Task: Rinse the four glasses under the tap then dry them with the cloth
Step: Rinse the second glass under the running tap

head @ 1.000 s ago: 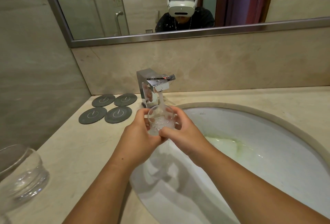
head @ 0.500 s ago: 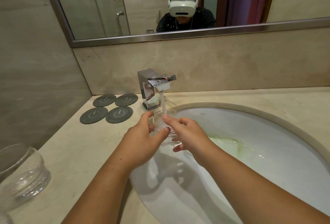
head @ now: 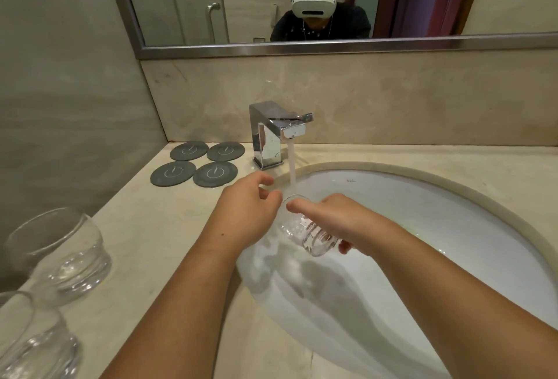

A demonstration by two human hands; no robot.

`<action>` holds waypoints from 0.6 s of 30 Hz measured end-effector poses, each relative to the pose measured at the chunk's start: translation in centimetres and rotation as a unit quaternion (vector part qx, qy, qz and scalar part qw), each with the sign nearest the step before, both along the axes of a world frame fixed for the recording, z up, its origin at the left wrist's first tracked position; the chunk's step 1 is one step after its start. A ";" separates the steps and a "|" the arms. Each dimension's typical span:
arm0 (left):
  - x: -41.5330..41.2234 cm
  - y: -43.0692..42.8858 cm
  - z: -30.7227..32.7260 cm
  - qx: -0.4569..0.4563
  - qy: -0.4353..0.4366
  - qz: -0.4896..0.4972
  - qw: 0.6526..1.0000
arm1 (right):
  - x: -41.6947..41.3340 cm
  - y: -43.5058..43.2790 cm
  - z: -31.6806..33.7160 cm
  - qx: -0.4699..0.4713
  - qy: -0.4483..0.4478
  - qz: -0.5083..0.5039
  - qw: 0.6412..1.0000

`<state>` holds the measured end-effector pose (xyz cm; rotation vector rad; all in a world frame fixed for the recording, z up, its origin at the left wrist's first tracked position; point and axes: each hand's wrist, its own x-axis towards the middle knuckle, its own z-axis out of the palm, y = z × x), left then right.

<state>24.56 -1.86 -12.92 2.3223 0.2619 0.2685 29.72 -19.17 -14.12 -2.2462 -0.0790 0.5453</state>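
Waiting tumblers (head: 60,254): two clear glasses upright at the worktop's near left edge; smooth, breakable.
Held glass (head: 314,235): over the basin (head: 453,257), tilted, mouth under the stream; wet, likely slippery, rigid, fragile.
Right hand (head: 341,221): wrapped around the glass body; probably the safest hold.
Left hand (head: 246,212): fingers loosely curled at the rim; contact unclear.
Tap (head: 276,133): running.
Coasters (head: 196,164): four, far left corner.

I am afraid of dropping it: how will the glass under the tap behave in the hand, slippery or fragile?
Probably slippery: the glass is smooth and water from the tap runs over it. Likely fragile, being clear glass above the hard sink. The right hand holds it tilted, so a firm grip seems wise.
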 end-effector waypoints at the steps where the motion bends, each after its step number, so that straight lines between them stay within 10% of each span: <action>1: 0.0 0.0 0.1 0.002 -0.001 -0.004 1.000 | -0.2 0.1 0.3 -0.027 -0.007 0.013 1.000; 8: -0.6 -0.7 0.7 0.019 0.006 -0.083 0.996 | -1.6 -1.2 1.9 -0.150 -0.059 0.060 0.985; 18: -1.3 -2.1 0.9 0.009 0.006 -0.144 0.990 | -2.5 -8.7 0.8 -0.019 -0.092 -0.068 0.993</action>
